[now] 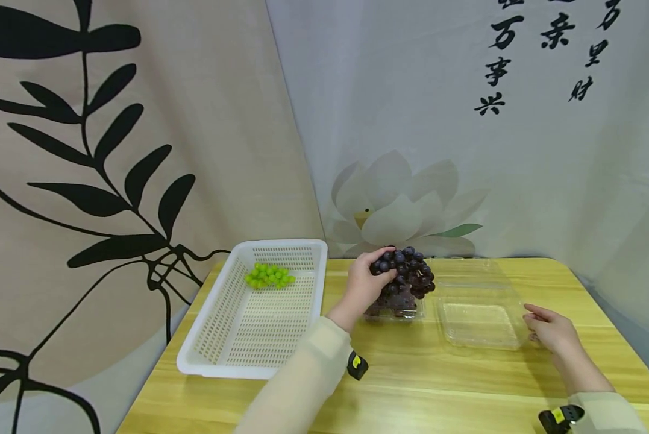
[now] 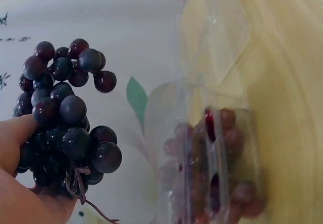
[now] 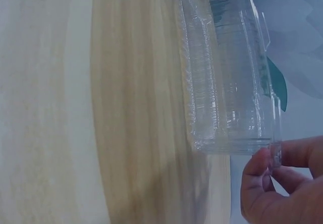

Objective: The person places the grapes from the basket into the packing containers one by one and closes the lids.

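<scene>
Centrally, left hand (image 1: 363, 283) lifting dark grapes (image 1: 405, 270), right hand (image 1: 553, 328) pinching clear lid's edge (image 1: 478, 325)

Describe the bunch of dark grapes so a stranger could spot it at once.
On the yellow wooden table, look just right of the white slotted basket. There the left hand grips the dark purple grape bunch above a clear plastic box. The basket's small grape cluster is green.

Staged tabletop set: wooden table (image 1: 411, 392) before printed fabric backdrops (image 1: 140, 150), no room furnishings.
</scene>
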A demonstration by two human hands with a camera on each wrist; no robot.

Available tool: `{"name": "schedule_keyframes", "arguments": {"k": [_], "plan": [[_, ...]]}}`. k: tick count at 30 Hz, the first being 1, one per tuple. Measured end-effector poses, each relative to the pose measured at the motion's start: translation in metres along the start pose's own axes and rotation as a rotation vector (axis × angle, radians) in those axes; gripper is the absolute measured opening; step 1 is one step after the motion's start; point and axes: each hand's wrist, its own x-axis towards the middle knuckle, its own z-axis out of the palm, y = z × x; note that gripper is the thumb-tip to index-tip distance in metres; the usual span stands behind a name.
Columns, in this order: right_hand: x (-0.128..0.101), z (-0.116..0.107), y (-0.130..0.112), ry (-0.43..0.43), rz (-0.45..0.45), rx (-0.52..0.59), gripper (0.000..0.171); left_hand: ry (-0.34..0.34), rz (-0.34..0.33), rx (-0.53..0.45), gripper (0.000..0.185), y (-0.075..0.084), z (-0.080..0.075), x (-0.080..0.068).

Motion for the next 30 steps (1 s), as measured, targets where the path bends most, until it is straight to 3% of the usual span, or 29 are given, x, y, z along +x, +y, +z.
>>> {"name": "schedule_keyframes", "arguments": {"k": [4, 11, 15, 22, 30], "plan": [[-0.016, 0.003, -0.019, -0.008, 0.004, -0.021, 0.057, -0.015, -0.043, 0.006, 0.043, 0.002, 0.014, -0.003], [-0.016, 0.003, -0.018, -0.001, 0.007, -0.036, 0.055, -0.027, -0.093, -0.069, 0.040, 0.005, 0.037, -0.007], [-0.037, 0.006, -0.044, -0.012, 0.019, -0.046, 0.053, -0.034, -0.133, -0.109, 0.038, 0.007, 0.052, -0.008], [-0.030, 0.009, -0.032, 0.041, 0.028, 0.033, 0.051, 0.000, -0.206, -0.174, 0.037, 0.010, 0.074, -0.009], [-0.023, 0.004, -0.021, -0.005, 0.022, 0.048, 0.051, 0.038, -0.237, -0.231, 0.036, 0.014, 0.098, -0.016]]}}
